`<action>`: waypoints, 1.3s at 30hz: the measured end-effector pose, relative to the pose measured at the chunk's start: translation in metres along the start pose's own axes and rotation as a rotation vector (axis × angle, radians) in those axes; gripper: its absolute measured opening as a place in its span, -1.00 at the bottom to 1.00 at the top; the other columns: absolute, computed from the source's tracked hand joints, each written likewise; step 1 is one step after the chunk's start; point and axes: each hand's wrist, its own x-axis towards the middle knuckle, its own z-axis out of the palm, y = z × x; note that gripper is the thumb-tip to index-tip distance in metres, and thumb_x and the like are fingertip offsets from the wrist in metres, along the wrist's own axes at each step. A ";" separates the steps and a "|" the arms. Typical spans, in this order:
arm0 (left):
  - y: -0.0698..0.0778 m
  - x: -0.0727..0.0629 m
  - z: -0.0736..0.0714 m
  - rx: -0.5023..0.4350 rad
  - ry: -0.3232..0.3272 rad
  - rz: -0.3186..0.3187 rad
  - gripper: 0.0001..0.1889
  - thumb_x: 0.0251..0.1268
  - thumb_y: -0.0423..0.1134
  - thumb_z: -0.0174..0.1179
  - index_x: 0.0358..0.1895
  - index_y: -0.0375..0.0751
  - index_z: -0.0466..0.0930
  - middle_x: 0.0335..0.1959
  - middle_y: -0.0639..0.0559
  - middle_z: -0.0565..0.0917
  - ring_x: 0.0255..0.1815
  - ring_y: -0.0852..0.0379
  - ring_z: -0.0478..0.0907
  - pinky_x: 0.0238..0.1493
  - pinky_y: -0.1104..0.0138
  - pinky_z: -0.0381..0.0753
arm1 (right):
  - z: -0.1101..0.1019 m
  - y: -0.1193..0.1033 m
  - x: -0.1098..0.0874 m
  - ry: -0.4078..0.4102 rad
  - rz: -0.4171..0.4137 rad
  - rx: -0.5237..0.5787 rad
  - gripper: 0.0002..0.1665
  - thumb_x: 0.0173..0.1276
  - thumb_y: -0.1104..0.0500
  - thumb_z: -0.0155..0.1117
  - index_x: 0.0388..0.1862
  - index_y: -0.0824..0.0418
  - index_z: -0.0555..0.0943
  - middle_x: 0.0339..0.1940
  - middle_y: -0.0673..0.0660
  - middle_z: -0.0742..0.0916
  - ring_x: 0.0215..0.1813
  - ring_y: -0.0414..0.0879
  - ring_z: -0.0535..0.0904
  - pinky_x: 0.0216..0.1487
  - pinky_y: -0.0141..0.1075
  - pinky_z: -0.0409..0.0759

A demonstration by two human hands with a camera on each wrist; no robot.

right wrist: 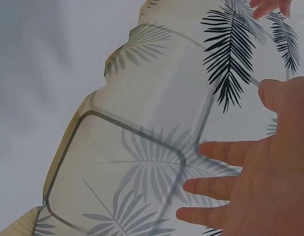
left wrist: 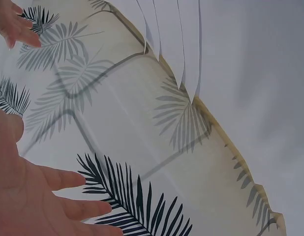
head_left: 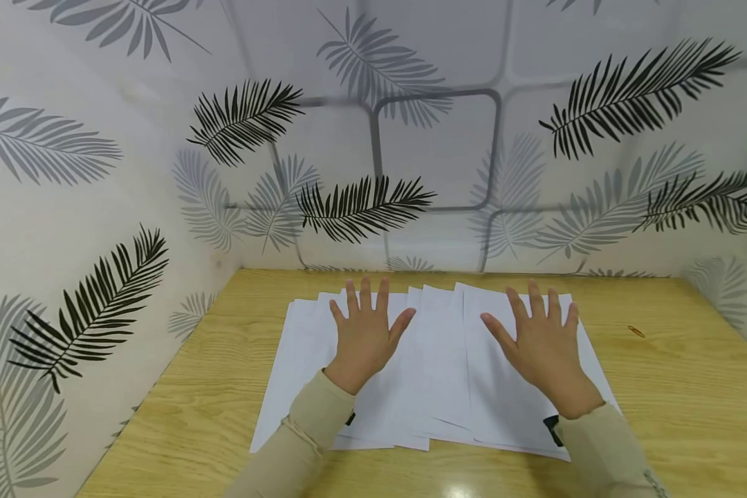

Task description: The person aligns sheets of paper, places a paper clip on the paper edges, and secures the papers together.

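Several white paper sheets (head_left: 438, 360) lie fanned out and overlapping across the wooden table. Over the left part of the sheets is my left hand (head_left: 364, 339), fingers straight and spread, holding nothing. My right hand (head_left: 544, 349) is spread the same way over the right part, thumb pointing inward. In the left wrist view, the left hand (left wrist: 39, 196) appears at the lower left, with paper edges (left wrist: 189, 49) at the top. The right wrist view shows the right hand (right wrist: 260, 182) with its fingers apart and nothing between them.
An orange paper clip (head_left: 636, 331) lies on the wooden table (head_left: 678, 387) to the right of the sheets. Walls with a leaf pattern (head_left: 436, 152) stand at the table's back and left. Beige sleeves (head_left: 299, 436) cover both forearms.
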 end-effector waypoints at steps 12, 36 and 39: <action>-0.011 0.000 0.001 0.025 0.040 -0.009 -0.24 0.46 0.29 -0.27 0.50 -0.17 0.08 0.45 -0.35 0.13 0.48 -0.39 -0.09 0.25 -0.36 -0.01 | 0.000 0.008 0.001 -0.005 0.023 0.007 -0.06 0.48 -0.38 -0.28 0.46 0.35 0.17 0.44 0.52 0.13 0.40 0.53 -0.06 0.25 0.43 -0.21; -0.025 0.003 0.002 0.015 0.047 -0.076 -0.27 0.49 0.24 -0.26 0.48 -0.25 0.11 0.42 -0.39 0.18 0.44 -0.42 0.00 0.24 -0.36 0.01 | 0.001 0.019 0.003 0.021 0.061 0.001 -0.06 0.49 -0.34 -0.24 0.42 0.45 0.18 0.37 0.58 0.21 0.34 0.54 0.03 0.23 0.44 -0.14; -0.028 0.003 0.003 0.021 0.056 -0.084 -0.27 0.49 0.23 -0.26 0.47 -0.28 0.13 0.40 -0.40 0.21 0.43 -0.42 0.03 0.23 -0.36 0.05 | 0.002 0.021 0.003 0.029 0.061 0.002 -0.07 0.50 -0.32 -0.21 0.40 0.48 0.20 0.35 0.59 0.22 0.33 0.55 0.05 0.22 0.44 -0.12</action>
